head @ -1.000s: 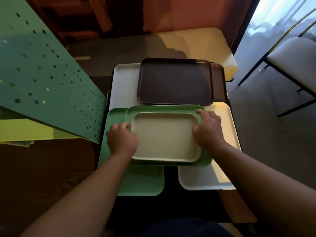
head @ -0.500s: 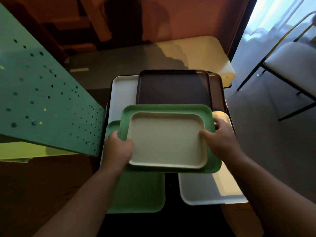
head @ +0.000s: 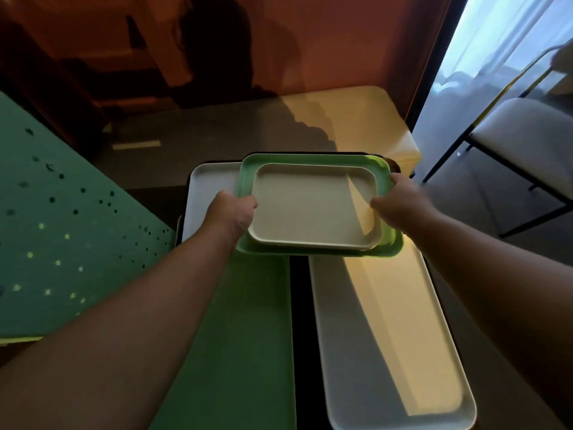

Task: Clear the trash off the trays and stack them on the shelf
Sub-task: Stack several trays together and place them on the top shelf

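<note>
A small cream tray [head: 313, 203] rests inside a light green tray [head: 386, 246]. I hold this pair by its two short sides, lifted above the other trays. My left hand [head: 232, 212] grips the left edge, with the thumb on the cream tray's rim. My right hand [head: 400, 203] grips the right edge. Below lie a long green tray [head: 242, 336] at the near left and a long white tray [head: 381, 336] at the near right. A white tray [head: 207, 184] shows at the far left. The dark tray at the back is almost wholly hidden behind the lifted pair.
A green perforated panel [head: 62, 237] slopes along the left side. Beyond the trays stands a low grey and cream table [head: 356, 119], in front of an orange wall. On the right is a chair [head: 521, 141] with a white seat and black legs.
Both hands have lifted the cream and light green trays and carried them away from me, over the dark tray at the back. The camera has tilted with the movement.
</note>
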A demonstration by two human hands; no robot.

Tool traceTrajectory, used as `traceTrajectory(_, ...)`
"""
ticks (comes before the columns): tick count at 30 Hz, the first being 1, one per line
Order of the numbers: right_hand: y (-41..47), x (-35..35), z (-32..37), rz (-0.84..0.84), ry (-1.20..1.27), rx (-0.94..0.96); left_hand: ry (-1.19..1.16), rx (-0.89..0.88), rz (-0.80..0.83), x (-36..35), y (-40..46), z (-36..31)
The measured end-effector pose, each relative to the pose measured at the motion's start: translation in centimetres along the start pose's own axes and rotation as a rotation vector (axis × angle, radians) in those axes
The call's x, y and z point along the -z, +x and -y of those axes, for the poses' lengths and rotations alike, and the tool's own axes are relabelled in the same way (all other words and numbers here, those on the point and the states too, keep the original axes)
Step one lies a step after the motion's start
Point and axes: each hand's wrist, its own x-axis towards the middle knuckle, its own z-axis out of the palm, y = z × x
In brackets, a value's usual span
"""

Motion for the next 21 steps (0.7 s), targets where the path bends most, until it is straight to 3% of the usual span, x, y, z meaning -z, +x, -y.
traceTrajectory(10,3.1,-2.9,0.1,0.004,-0.099,0.019,0.068,-0.070,0.035,-1.1,5.3,1.8)
traceTrajectory(16,3.1,-4.5,-1.6,-0.010,-0.011,0.017,0.205,-0.120,0.127,-1.3,4.9,3.4)
traceTrajectory(21,2.6,-3.9,-1.5,-0.110,0.117,0.052,0.053,-0.222,0.039,-1.0,4.2,3.7)
